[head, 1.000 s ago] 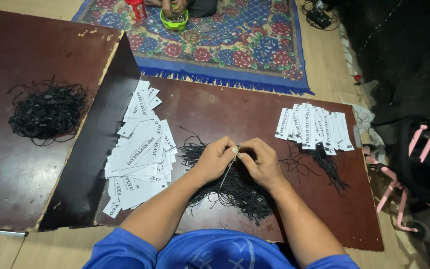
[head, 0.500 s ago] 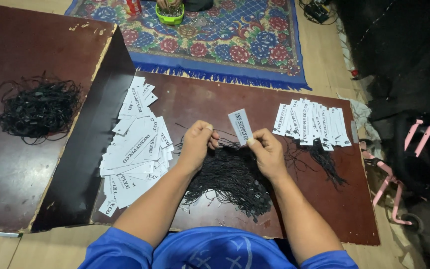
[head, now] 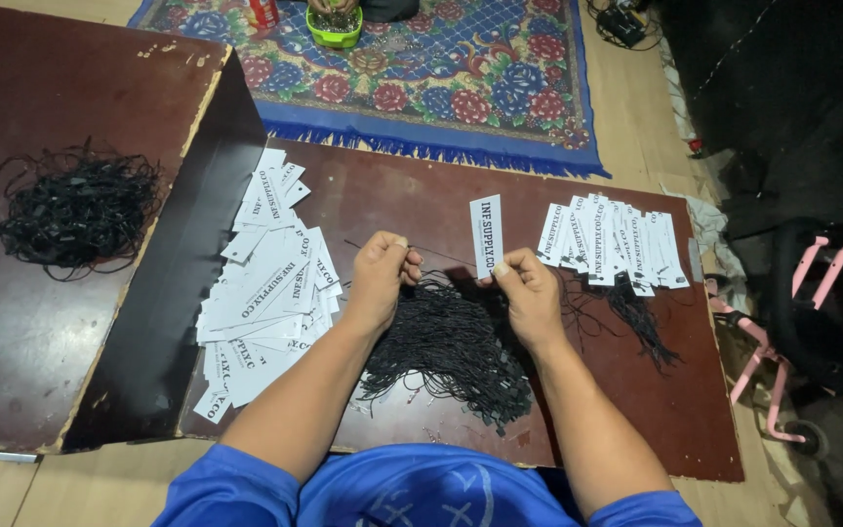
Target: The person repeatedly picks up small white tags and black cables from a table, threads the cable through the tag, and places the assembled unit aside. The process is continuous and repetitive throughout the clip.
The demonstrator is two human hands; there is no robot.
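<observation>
Head view, looking down over my forearms. My right hand (head: 531,293) pinches the lower end of a white paper tag (head: 486,235) between thumb and fingertips; the tag stands upright, printed face toward me. My left hand (head: 381,276) is curled shut, thumb and forefinger pressed together on a thin black string (head: 441,257) that runs across to the tag. The string is hair-fine against the dark wood; I cannot tell whether it passes through the tag.

Below and between my hands lies a heap of black strings (head: 451,351) on the dark brown surface (head: 392,195); my wrists cover its upper edge. To my left, a loose pile of white tags (head: 265,283), overlapping. To my right, a neat fanned row of tags (head: 612,244), with black strings trailing out beneath it.

Far left, on a second brown board (head: 31,322), sits another tangle of black cord (head: 75,207).

Top edge: a patterned rug (head: 461,88) and a green bowl (head: 336,25), both cut off by the frame. Right side is dark; only a pink frame (head: 792,322) reads clearly.
</observation>
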